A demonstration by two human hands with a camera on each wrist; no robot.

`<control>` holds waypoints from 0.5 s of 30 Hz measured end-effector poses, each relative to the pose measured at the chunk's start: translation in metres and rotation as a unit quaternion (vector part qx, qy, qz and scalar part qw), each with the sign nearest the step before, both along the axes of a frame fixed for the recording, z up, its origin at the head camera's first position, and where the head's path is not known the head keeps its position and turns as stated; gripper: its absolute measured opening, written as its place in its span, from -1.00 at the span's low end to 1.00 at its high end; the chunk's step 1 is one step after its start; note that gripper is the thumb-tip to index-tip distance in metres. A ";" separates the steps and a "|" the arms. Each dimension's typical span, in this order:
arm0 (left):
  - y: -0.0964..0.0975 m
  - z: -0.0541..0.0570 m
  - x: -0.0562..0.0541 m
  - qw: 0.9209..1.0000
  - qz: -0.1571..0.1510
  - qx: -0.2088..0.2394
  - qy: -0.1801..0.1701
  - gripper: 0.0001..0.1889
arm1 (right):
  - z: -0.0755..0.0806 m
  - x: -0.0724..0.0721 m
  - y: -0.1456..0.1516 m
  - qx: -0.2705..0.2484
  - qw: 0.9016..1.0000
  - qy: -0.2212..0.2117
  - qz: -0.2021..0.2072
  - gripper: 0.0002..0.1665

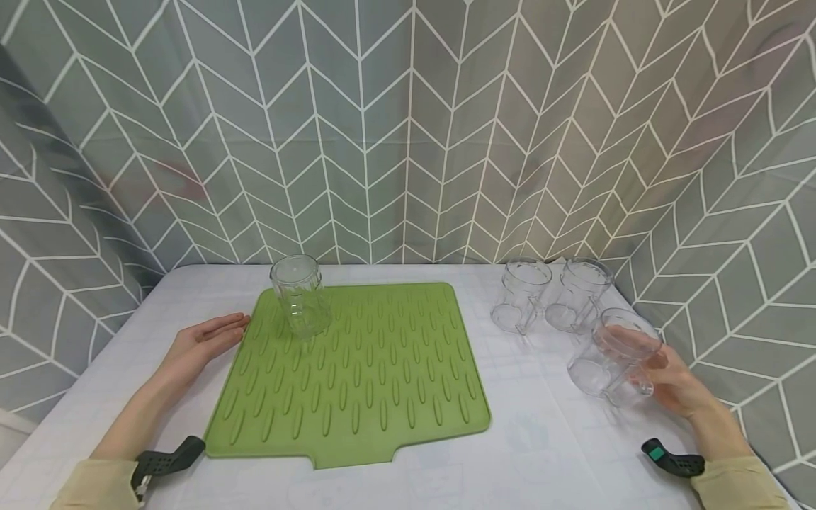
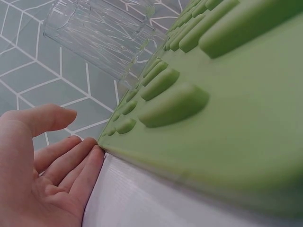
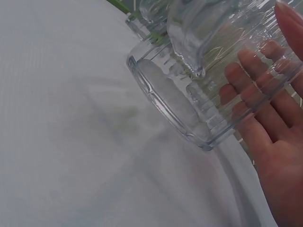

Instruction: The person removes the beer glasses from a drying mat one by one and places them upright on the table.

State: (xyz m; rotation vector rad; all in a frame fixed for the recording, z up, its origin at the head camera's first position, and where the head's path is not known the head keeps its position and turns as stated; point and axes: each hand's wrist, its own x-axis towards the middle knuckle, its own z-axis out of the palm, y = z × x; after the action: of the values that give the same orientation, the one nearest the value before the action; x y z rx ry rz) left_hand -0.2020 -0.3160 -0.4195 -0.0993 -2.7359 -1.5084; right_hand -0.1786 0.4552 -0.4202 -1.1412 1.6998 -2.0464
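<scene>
At the right, my right hand (image 1: 678, 382) curls round the outer side of a clear glass mug (image 1: 589, 372). In the right wrist view its fingers (image 3: 258, 135) show partly through the glass, with the thumb at the frame's upper right edge. That mug leans slightly, its handle toward the front. My left hand (image 1: 194, 347) lies beside the green ridged mat (image 1: 357, 446), fingers extended and fingertips right at its left edge. In the left wrist view the thumb (image 2: 52, 118) stands apart from the fingers. A clear glass (image 1: 299, 297) stands upright on the mat's back left corner.
Two more clear glass mugs, one nearer the mat (image 1: 510, 315) and one farther right (image 1: 564, 315), stand upright behind the right hand's mug. A white cloth (image 1: 535, 453) covers the table. Patterned grey curtains (image 1: 382, 142) hang at the back and both sides.
</scene>
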 end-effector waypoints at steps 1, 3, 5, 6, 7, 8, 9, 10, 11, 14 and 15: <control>0.000 0.000 0.000 1.000 0.000 -0.001 -0.001 -0.32 | 0.000 0.000 0.001 0.003 1.000 0.001 -0.004 0.01; 0.000 0.000 0.000 1.000 0.000 -0.001 -0.003 -0.32 | 0.001 0.001 0.001 0.002 1.000 0.001 -0.007 -0.01; 0.000 0.000 0.000 1.000 -0.001 -0.002 -0.004 -0.32 | 0.001 0.002 0.002 -0.003 1.000 0.003 -0.007 -0.03; 0.000 0.000 0.000 1.000 -0.001 -0.003 -0.004 -0.32 | 0.001 0.002 0.002 -0.005 1.000 0.006 -0.009 -0.04; 0.000 0.001 0.000 1.000 -0.002 -0.002 -0.005 -0.32 | 0.001 0.002 0.002 -0.006 1.000 0.008 -0.014 -0.05; -0.001 0.001 0.000 1.000 -0.004 -0.002 -0.004 -0.32 | 0.001 0.002 0.002 -0.008 1.000 0.010 -0.018 -0.06; -0.001 0.001 0.000 1.000 -0.005 -0.001 -0.003 -0.32 | 0.001 0.003 0.002 -0.008 1.000 0.014 -0.025 -0.08; -0.001 0.001 -0.001 1.000 -0.007 -0.001 -0.001 -0.32 | 0.001 0.003 0.002 -0.007 0.999 0.019 -0.033 -0.09; -0.001 0.001 -0.001 1.000 -0.007 0.000 0.000 -0.32 | 0.001 0.003 0.002 -0.006 0.999 0.022 -0.040 -0.10; -0.001 0.000 -0.001 1.000 -0.009 0.001 0.004 -0.32 | 0.001 0.004 0.002 0.000 0.998 0.029 -0.061 -0.13; -0.001 0.000 -0.001 1.000 -0.008 0.002 0.005 -0.33 | 0.001 0.004 0.002 0.002 0.997 0.030 -0.069 -0.15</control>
State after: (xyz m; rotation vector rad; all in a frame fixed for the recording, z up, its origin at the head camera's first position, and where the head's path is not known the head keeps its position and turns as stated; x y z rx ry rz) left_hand -0.2031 -0.3168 -0.4196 -0.1281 -2.7309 -1.5144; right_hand -0.1747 0.4573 -0.4192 -1.1243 1.8601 -2.1069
